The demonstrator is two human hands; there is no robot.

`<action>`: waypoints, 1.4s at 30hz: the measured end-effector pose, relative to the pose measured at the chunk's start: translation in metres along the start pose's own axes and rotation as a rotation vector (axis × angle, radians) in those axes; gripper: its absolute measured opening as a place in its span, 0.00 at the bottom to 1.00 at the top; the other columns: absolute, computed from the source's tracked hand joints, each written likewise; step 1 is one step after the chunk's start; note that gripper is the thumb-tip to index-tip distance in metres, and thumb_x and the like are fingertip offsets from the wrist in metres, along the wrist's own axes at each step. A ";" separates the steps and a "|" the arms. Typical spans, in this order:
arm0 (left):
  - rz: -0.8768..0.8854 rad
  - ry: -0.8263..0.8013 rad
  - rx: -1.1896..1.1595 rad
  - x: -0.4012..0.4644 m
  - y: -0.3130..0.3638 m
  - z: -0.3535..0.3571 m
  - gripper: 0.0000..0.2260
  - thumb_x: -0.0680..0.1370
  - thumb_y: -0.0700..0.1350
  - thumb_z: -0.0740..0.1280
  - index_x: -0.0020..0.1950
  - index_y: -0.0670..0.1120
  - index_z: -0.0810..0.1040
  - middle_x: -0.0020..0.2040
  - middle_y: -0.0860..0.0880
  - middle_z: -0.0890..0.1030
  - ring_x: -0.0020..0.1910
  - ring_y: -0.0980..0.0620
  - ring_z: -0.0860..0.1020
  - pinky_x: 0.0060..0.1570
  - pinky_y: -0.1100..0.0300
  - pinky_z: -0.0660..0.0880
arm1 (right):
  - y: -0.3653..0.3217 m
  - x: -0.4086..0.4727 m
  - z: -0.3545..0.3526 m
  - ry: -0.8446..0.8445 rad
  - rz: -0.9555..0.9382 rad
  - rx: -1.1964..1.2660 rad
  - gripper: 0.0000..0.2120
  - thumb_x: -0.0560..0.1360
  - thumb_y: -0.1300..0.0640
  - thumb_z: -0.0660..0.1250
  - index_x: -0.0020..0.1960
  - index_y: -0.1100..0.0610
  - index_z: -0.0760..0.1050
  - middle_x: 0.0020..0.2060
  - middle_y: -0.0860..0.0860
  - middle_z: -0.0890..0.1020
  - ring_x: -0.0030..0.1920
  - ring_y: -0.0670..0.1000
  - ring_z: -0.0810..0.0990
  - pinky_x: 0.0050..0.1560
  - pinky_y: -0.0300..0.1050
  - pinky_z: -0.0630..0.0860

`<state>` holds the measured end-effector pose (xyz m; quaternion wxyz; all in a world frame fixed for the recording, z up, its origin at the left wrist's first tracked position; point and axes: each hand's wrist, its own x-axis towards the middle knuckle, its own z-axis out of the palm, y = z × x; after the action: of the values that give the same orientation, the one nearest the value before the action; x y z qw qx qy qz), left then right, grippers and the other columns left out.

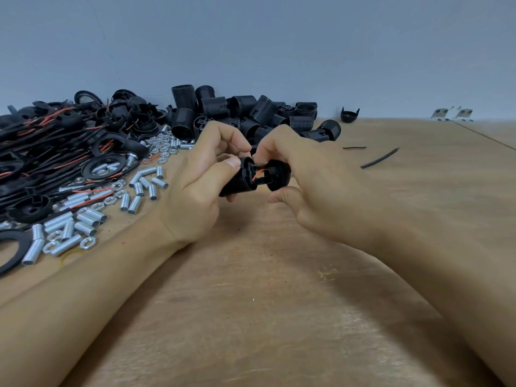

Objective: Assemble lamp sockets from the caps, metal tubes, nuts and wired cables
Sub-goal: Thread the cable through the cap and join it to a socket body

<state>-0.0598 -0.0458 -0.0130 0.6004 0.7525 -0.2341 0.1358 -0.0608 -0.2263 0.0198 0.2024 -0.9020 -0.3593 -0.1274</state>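
Your two forearms reach in over the bare wooden bench (pixel 265 317), and your hands meet above its middle. Your left hand (pixel 195 188) has its grip clamped round a black threaded socket body (pixel 237 182), thumb pressed on the rim at the near end, fingers curled over the top. Your right hand (pixel 304 180) pinches a black cap (pixel 275 174) just beside that rim, fingers and thumb curled on it. Cap and body are held apart by a small gap, and an orange wire (pixel 261 173) shows in the gap between them. Whether the wire is fixed to either part, you cannot tell from here.

On your left, a heap of wired cables (pixel 42 152), black with red-orange leads, lies tangled with flat black rings. Metal tubes (pixel 83 219) are scattered along its near edge, with nuts (pixel 163 143) among and behind them. Behind your hands sits a pile of more socket bodies (pixel 251 113) against the blue-grey wall. A single loose cap (pixel 350 115) stands well apart to the right, and two short black cable scraps (pixel 379 158) lie on the bench near your right hand.
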 end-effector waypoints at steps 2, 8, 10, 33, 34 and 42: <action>0.008 -0.012 0.005 0.000 0.000 0.000 0.08 0.76 0.40 0.56 0.53 0.45 0.71 0.48 0.33 0.73 0.38 0.43 0.72 0.35 0.48 0.69 | -0.001 0.000 0.001 0.000 -0.017 -0.050 0.23 0.72 0.68 0.70 0.53 0.47 0.62 0.42 0.52 0.76 0.41 0.48 0.70 0.41 0.46 0.67; 0.029 -0.009 0.030 0.002 -0.002 -0.002 0.08 0.75 0.40 0.56 0.52 0.46 0.71 0.47 0.37 0.74 0.38 0.35 0.72 0.34 0.44 0.68 | -0.002 -0.001 0.003 -0.019 -0.034 -0.094 0.22 0.71 0.70 0.68 0.61 0.54 0.68 0.43 0.51 0.75 0.44 0.48 0.66 0.43 0.48 0.67; 0.029 -0.005 0.022 0.003 -0.003 -0.002 0.08 0.75 0.40 0.56 0.52 0.46 0.71 0.46 0.39 0.75 0.38 0.33 0.71 0.33 0.43 0.68 | -0.003 0.000 0.003 -0.032 -0.036 -0.115 0.23 0.72 0.70 0.68 0.63 0.54 0.68 0.46 0.51 0.76 0.47 0.48 0.67 0.45 0.49 0.69; 0.029 0.044 -0.020 -0.001 0.004 0.007 0.08 0.82 0.47 0.57 0.55 0.43 0.68 0.37 0.51 0.79 0.29 0.53 0.75 0.25 0.62 0.70 | -0.005 0.000 -0.004 0.085 -0.104 -0.021 0.19 0.77 0.50 0.68 0.62 0.62 0.77 0.36 0.43 0.76 0.39 0.53 0.77 0.38 0.48 0.69; 0.049 0.082 0.014 -0.001 0.004 0.009 0.08 0.83 0.48 0.56 0.55 0.43 0.68 0.37 0.53 0.78 0.30 0.55 0.75 0.23 0.60 0.72 | -0.006 0.000 -0.003 0.114 -0.102 0.022 0.21 0.77 0.49 0.67 0.64 0.62 0.76 0.38 0.47 0.80 0.38 0.55 0.79 0.38 0.49 0.71; 0.169 0.256 0.299 0.001 0.000 0.005 0.15 0.83 0.56 0.49 0.55 0.50 0.70 0.37 0.42 0.81 0.32 0.49 0.76 0.32 0.54 0.70 | -0.007 -0.003 0.007 0.033 -0.069 0.112 0.29 0.76 0.60 0.71 0.74 0.61 0.66 0.46 0.47 0.78 0.44 0.42 0.70 0.43 0.28 0.67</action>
<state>-0.0595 -0.0513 -0.0141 0.4936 0.7873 -0.1955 0.3136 -0.0666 -0.2204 0.0147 0.2538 -0.8742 -0.3933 -0.1289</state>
